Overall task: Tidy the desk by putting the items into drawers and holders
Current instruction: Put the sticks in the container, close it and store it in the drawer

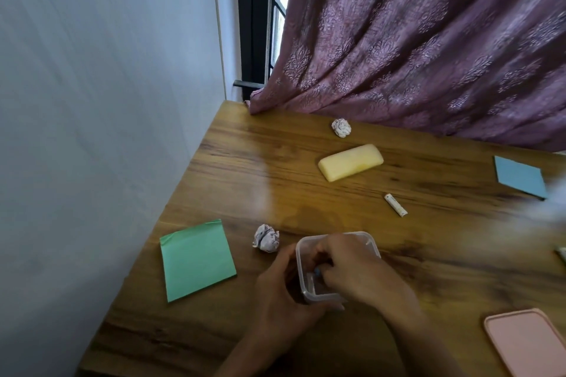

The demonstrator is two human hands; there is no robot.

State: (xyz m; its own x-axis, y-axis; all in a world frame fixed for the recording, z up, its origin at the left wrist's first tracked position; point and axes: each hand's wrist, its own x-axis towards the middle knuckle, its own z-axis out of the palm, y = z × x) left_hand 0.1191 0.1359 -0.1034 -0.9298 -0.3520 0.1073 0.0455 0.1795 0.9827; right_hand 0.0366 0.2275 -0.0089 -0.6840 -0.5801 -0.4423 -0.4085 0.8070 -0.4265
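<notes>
A wooden counter (232, 162) is sitting in a corner, with a white wall at nine o'clock and a purple curtain (428, 40) hanging at one o'clock. A clear plastic box (307, 285) is standing at the near middle. The left hand (284, 300) is curling round its side as a grip. The right hand (355, 269) is reaching into it, fingers pinching something small and blue; what it is I cannot tell.

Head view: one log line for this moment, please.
left hand holds clear container | right hand fingers inside it, contents unclear | loose on desk: green notepad, battery
</notes>
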